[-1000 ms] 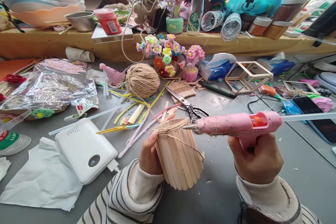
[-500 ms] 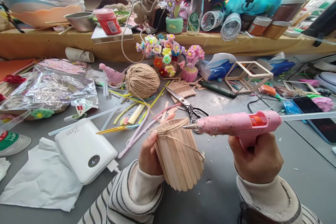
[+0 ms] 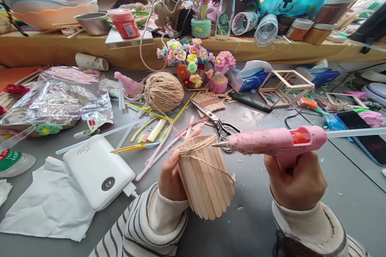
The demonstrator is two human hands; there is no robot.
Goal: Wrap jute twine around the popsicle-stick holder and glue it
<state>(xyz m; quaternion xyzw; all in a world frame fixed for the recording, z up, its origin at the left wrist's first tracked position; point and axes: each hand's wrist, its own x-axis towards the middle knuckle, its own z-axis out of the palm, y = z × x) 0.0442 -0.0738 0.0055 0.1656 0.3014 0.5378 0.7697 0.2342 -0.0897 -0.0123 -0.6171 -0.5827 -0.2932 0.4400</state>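
The left hand (image 3: 170, 178) grips the upright cylindrical cup of pale wooden craft sticks (image 3: 206, 180), while the right hand (image 3: 297, 180), clasping the pink glue gun (image 3: 273, 142), points its nozzle toward nine o'clock at the twine-wrapped rim.

A white power bank (image 3: 98, 172) lies on the grey table (image 3: 346, 196), scissors (image 3: 215, 122) near a twine ball (image 3: 163, 92) (pipe-cleaner flowers (image 3: 188, 58) behind).
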